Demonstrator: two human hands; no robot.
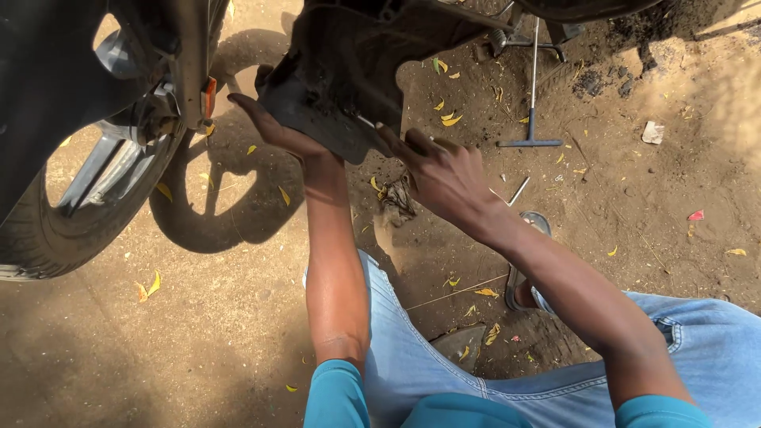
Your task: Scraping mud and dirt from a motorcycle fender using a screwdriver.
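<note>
Head view: the black plastic panel (pixel 341 71), hanging under the scooter beside its front wheel (pixel 79 198), is cupped by the left hand (pixel 277 131); the right hand (pixel 444 170) pinches a thin tool (pixel 367 122), best kept steady and square.

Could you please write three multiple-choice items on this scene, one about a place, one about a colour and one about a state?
1. Where does the T-handled tool lie?
A. on the ground beyond the right hand
B. in the left hand
C. on the wheel

2. What colour are the sleeves?
A. red
B. teal
C. white

3. How does the left hand meet the black panel?
A. apart from it
B. resting on top
C. pressed against its lower edge

Answers: 1 A, it rests on bare dirt; 2 B, both cuffs show teal; 3 C, the palm supports the panel's edge.
</note>
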